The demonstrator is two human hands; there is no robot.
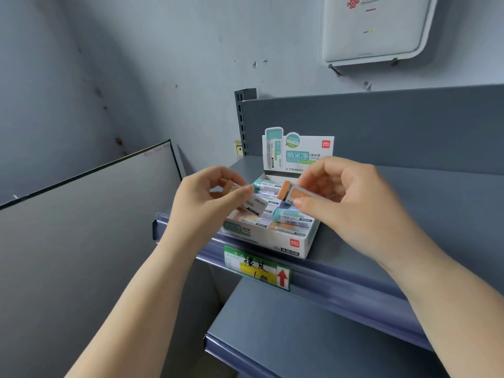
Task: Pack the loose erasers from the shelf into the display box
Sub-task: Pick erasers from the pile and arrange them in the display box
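Observation:
A white display box with an upright printed header card sits at the front left of a grey shelf. Several wrapped erasers, teal and orange, lie inside it. My left hand pinches a white-sleeved eraser with an orange end, tilted down over the box's left half. My right hand holds an orange eraser in a white sleeve, roughly level, above the middle of the box. The two erasers are close together but apart.
A price label with a red arrow is clipped to the shelf's front rail. A lower grey shelf lies below. A grey panel stands at the left. A white wall device hangs above on the right.

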